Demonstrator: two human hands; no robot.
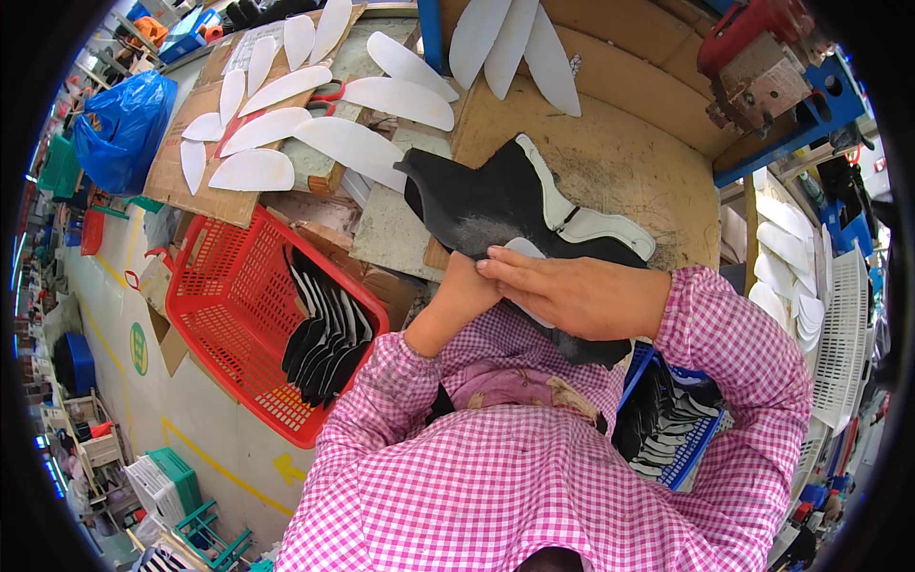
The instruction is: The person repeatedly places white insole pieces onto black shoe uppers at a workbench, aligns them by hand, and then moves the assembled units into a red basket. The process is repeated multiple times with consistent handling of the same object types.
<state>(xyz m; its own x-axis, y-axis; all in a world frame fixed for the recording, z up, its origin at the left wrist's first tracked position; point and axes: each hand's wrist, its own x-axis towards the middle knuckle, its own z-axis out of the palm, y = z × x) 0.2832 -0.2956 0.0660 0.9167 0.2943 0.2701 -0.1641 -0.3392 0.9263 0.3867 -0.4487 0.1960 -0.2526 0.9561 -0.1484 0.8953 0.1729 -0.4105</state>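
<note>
A black fabric shoe upper (486, 205) with white edge strips (548, 186) lies across the wooden work surface and reaches back toward my body. My right hand (572, 294) lies over it, palm down, its fingers stretched out flat and together. Beneath those fingers a white curved piece (524, 248) shows in part, resting on the black fabric. My left hand (462, 296) meets the right fingertips at the near left edge of the upper. Its fingers are mostly hidden, so its grip on the fabric or white piece cannot be made out.
Several white leaf-shaped pieces (272, 129) lie spread on cardboard at the left, and more (515, 43) at the back. A red basket (219, 276) and a blue basket (686, 458) hold stacked black-and-white pieces. A red-and-metal machine (762, 76) stands back right.
</note>
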